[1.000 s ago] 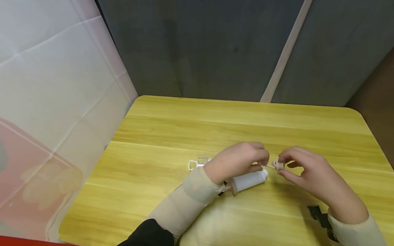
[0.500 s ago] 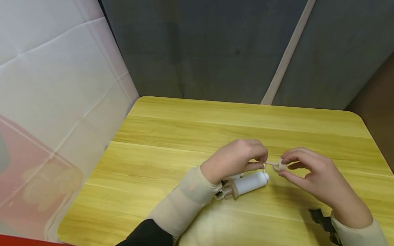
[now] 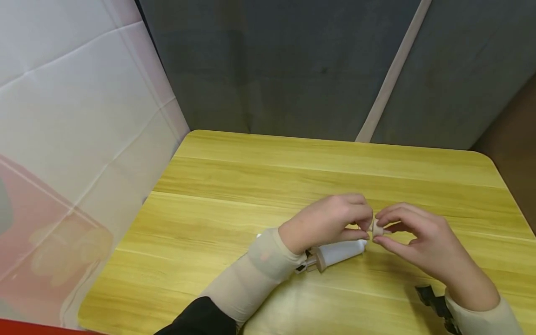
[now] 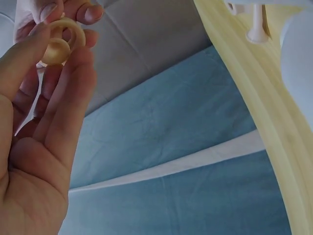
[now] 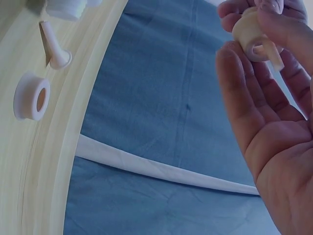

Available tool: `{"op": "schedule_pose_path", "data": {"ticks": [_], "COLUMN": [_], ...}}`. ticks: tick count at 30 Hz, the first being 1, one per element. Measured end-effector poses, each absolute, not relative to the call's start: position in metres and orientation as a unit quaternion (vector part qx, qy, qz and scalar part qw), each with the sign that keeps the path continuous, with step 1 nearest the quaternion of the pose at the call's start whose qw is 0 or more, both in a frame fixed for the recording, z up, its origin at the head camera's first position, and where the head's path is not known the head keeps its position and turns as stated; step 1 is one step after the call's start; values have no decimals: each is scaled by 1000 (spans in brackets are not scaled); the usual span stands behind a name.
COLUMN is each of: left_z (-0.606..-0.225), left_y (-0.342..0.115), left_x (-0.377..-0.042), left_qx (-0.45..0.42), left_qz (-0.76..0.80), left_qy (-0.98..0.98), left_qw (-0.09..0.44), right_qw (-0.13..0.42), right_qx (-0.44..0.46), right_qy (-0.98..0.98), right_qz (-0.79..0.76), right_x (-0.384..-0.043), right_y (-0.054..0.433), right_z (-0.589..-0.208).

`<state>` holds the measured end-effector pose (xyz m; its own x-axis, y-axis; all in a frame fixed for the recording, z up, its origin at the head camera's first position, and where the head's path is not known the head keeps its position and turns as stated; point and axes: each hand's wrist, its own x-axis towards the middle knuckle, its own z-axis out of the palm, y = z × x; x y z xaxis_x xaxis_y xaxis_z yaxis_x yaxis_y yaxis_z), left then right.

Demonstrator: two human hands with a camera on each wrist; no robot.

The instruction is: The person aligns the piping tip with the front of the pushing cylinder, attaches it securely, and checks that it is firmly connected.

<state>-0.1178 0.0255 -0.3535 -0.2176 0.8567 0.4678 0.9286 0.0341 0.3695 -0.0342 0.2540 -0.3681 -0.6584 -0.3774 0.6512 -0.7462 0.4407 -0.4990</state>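
Note:
A short beige ring-shaped piece [image 3: 378, 228] is held between the thumb and fingers of my right hand [image 3: 427, 237]. A thin beige stem [image 5: 274, 55] runs through it and sticks out toward the right palm. My left hand [image 3: 331, 216] pinches the stem's other end, its fingertips close against the ring. In the left wrist view, the stem's rounded end [image 4: 56, 51] shows inside the ring opening. Beneath the left hand lies a white cylinder [image 3: 341, 253] with a beige flange [image 3: 320, 260], partly hidden by the wrist.
The yellow wood table [image 3: 234, 186] carries loose parts: a small pale collar [image 5: 32, 98], a flared peg [image 5: 59, 58] and a white threaded neck [image 5: 66, 9]. A grey partition [image 3: 272, 70] stands behind the table, and a pale printed sheet [image 3: 75, 116] hangs at left.
My left hand dipped and moved right, up to the ring. The stem, earlier spanning the gap between the hands, now passes through the ring and emerges on its right side.

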Motion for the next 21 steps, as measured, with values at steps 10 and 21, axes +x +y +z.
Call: {"op": "schedule_pose_path", "data": {"ticks": [10, 21], "left_z": [-358, -359], "left_y": [29, 30], "left_x": [-117, -118], "left_qx": [-620, -607], "left_qz": [-353, -386], "left_qy": [-698, -694], "left_qw": [60, 28], "right_qw": [226, 249], "right_qx": [354, 369], "right_qy": [-810, -795], "right_qz": [410, 411], "right_x": [-33, -33], "right_y": [251, 252], "right_z": [-367, -364]}}
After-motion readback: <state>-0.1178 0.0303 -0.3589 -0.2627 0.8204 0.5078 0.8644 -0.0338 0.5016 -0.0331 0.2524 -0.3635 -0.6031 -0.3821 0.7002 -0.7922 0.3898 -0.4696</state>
